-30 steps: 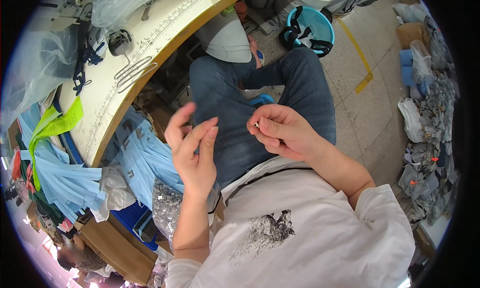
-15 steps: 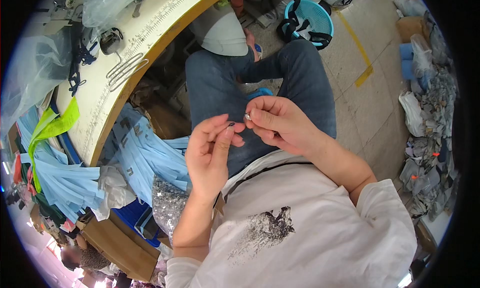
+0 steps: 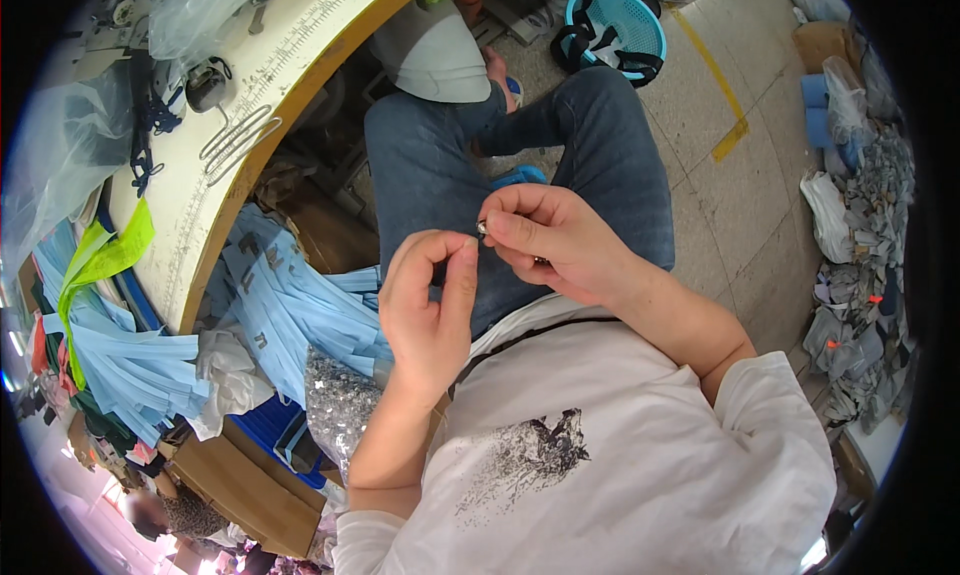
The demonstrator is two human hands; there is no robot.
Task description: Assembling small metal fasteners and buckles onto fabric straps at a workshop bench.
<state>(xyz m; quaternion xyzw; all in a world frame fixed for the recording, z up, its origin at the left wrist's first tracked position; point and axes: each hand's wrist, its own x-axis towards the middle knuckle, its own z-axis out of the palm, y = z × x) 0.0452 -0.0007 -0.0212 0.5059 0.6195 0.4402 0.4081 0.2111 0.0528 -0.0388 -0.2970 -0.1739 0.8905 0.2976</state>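
Above my lap, my right hand (image 3: pixel 560 243) pinches a small shiny silver metal piece (image 3: pixel 482 227) between thumb and forefinger; it is too small to tell its kind. A dark bit shows under the right hand's curled fingers. My left hand (image 3: pixel 425 290) is just left of and below it, thumb and forefinger tips pressed together close to the metal piece. Whatever those left fingertips hold is hidden.
A curved pale worktable (image 3: pixel 190 230) with ruler marks lies to the left, a bent metal wire rack (image 3: pixel 238 143) on it. Light blue fabric strips (image 3: pixel 290 310) hang beside my left arm. A turquoise basket (image 3: pixel 640 35) stands far ahead; grey scraps (image 3: pixel 880 215) pile at right.
My left fingers have closed from a looser hold on a small dark thing into a tight pinch. My right hand has shifted slightly left with the metal piece, towards the left fingertips.
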